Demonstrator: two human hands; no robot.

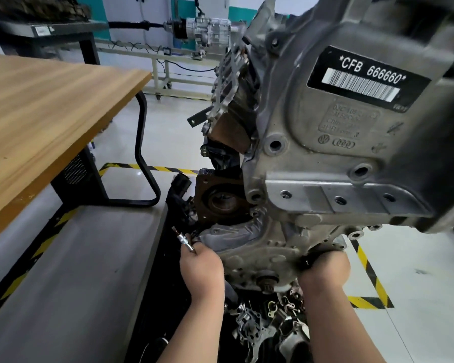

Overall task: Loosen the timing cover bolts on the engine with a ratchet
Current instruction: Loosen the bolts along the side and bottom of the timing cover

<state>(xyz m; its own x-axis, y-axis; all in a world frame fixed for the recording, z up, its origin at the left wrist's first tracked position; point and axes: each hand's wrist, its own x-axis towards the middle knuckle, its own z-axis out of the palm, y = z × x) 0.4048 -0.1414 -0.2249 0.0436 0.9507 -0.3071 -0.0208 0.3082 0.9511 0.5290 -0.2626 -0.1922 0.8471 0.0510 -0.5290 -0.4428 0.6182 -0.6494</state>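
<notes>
My right grip (324, 268) sits under the lower edge of the grey cast-aluminium timing cover (299, 158). Its fingers are hidden behind the metal, a small black piece (306, 263) shows at the thumb, and I cannot tell whether it holds anything. My left grip (201, 268), at the cover's lower left, is curled round a slim chrome tool shaft (187, 241) whose working end is too small to make out. High on the cover's right a black label (368, 74) reads "*CFB 666660*" over a white barcode. Below it a cast panel starts "03C 109", the rest blurred, with VW and four-ring badges. The cover is dull, stained, dotted with bolt holes, and cut off at top and right. Beneath it lies a heap of loose metal parts (268, 328); left of it stands a wood-topped worktop (50, 113)
</notes>
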